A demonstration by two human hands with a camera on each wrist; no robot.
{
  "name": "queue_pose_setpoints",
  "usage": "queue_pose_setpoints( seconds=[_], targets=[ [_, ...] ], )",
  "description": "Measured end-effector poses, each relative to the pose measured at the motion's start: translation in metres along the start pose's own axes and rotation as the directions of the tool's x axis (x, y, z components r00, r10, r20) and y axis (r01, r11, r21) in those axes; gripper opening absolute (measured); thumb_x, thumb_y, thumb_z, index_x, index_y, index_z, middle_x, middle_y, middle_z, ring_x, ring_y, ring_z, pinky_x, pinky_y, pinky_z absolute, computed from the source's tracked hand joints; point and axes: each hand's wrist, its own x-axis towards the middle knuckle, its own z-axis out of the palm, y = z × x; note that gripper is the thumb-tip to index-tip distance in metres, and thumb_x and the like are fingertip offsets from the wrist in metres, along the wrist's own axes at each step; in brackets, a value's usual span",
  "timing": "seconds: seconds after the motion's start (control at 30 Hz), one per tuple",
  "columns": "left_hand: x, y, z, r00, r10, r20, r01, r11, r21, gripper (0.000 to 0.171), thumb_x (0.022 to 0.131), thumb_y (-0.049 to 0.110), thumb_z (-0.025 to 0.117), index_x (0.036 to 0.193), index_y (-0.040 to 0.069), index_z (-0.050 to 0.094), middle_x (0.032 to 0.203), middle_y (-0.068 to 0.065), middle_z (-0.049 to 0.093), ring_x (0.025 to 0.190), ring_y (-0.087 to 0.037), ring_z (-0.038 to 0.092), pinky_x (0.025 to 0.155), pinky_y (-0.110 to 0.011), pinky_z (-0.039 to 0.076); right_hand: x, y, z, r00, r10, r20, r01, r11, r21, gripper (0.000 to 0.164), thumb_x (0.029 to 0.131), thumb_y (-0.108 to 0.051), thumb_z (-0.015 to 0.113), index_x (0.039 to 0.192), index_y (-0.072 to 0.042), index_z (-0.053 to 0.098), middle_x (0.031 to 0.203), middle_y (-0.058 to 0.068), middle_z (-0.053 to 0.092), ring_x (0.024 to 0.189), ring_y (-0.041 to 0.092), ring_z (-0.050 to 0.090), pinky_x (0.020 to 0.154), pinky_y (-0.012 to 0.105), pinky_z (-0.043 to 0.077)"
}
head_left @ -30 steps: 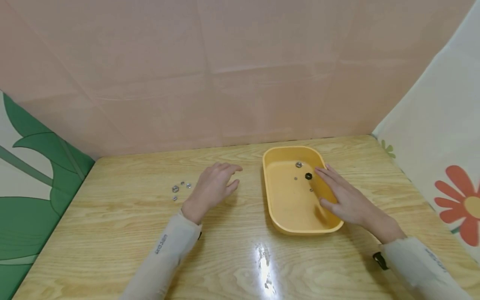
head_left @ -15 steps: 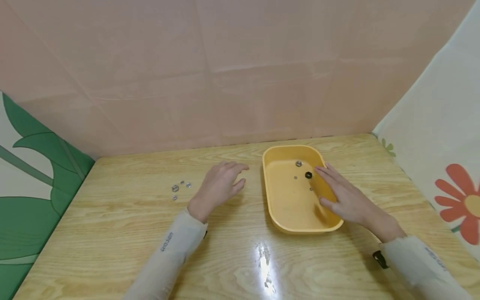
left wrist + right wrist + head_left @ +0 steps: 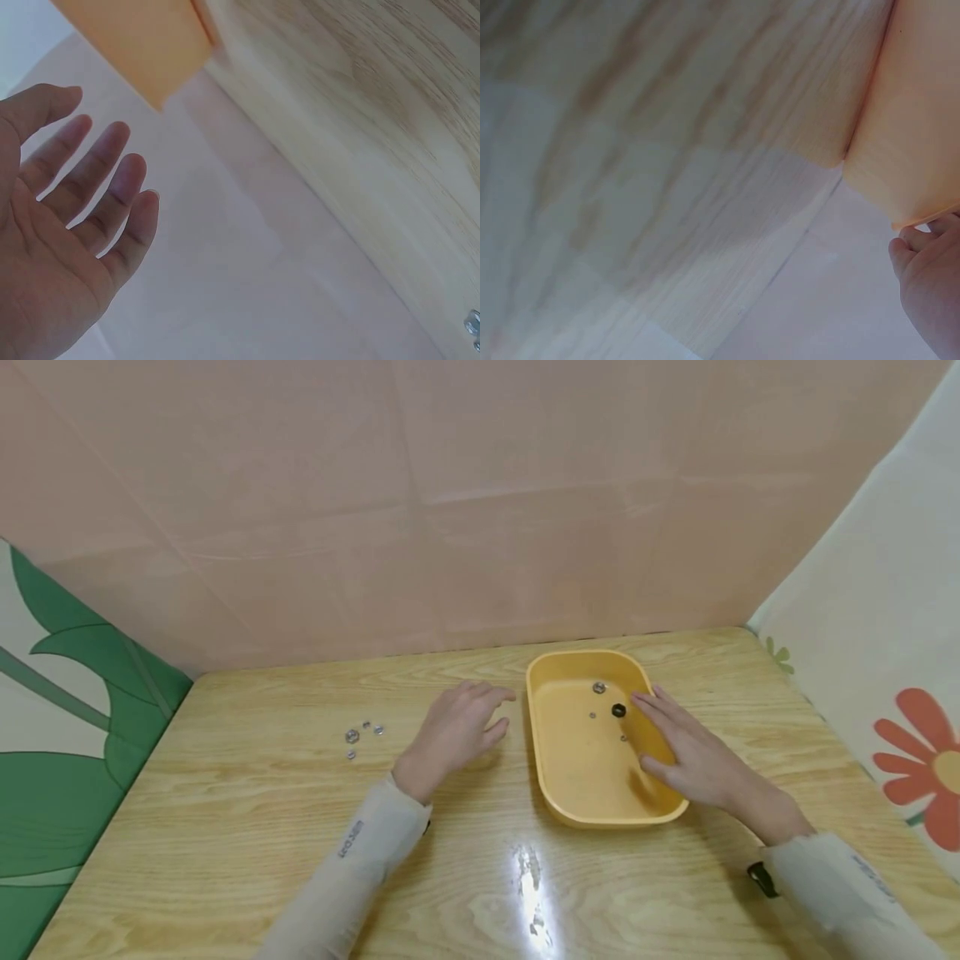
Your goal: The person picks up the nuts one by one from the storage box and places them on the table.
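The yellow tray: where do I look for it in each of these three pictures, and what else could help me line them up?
Head: the yellow tray sits right of the middle, with the right hand at its right rim.
Left wrist: its outer wall shows at the top left, cut off by the top edge.
Right wrist: upper right, cut off by the picture edges.
Shared landmark: the wood-grain table, visible in all three.

Two hands [image 3: 459, 727], one yellow tray [image 3: 577, 781], one black nut [image 3: 618, 711], seven silvery nuts [image 3: 352, 737], one table [image 3: 247, 827]
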Motion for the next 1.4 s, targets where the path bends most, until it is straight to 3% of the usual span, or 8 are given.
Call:
queue_pose_setpoints(
  seconds=[0.33,0.57,0.8,1.4],
  targets=[
    [0.005,0.009,0.001,1.000,0.023,-0.012,-0.023,1.000,-0.014,0.033,0.095,0.021,0.064,0.128,0.014,0.065,0.124,-0.004,0.069,0.112,-0.025,0.065,0.094,-0.040,0.054,0.000,0.001,0.000,1.000,-0.007,-0.008,0.007,1.000,-0.007,0.077,0.090,-0.018,0.065,0.154,0.002,0.027,0.159,0.026,0.027,0.151,0.044,0.014,0.115,0.067,0.021],
    [0.009,0.016,0.001,0.999,0.019,0.041,-0.019,1.000,0.005,0.037,0.097,0.024,0.062,0.134,0.017,0.061,0.135,-0.003,0.064,0.122,-0.023,0.060,0.103,-0.039,0.049,0.000,0.000,0.000,1.000,0.003,0.000,-0.003,1.000,0.001,0.077,0.090,-0.017,0.065,0.154,0.001,0.027,0.160,0.025,0.026,0.152,0.044,0.013,0.115,0.067,0.020],
    [0.013,0.022,0.003,0.999,0.022,0.044,-0.022,1.000,0.004,0.036,0.098,0.026,0.061,0.133,0.017,0.061,0.137,-0.003,0.063,0.124,-0.022,0.059,0.108,-0.041,0.046,0.000,-0.001,-0.001,1.000,0.014,0.011,-0.014,1.000,0.000,0.077,0.090,-0.018,0.065,0.154,0.001,0.026,0.161,0.024,0.025,0.151,0.044,0.013,0.114,0.069,0.021],
    [0.028,0.041,0.012,0.994,0.078,0.075,-0.083,0.995,0.058,0.034,0.098,0.029,0.061,0.131,0.021,0.063,0.122,0.003,0.070,0.105,-0.016,0.064,0.087,-0.029,0.052,0.001,-0.001,-0.001,0.999,0.026,0.031,-0.026,1.000,-0.014,0.079,0.090,-0.019,0.065,0.155,0.000,0.024,0.161,0.024,0.024,0.152,0.042,0.010,0.114,0.068,0.020]
  ],
)
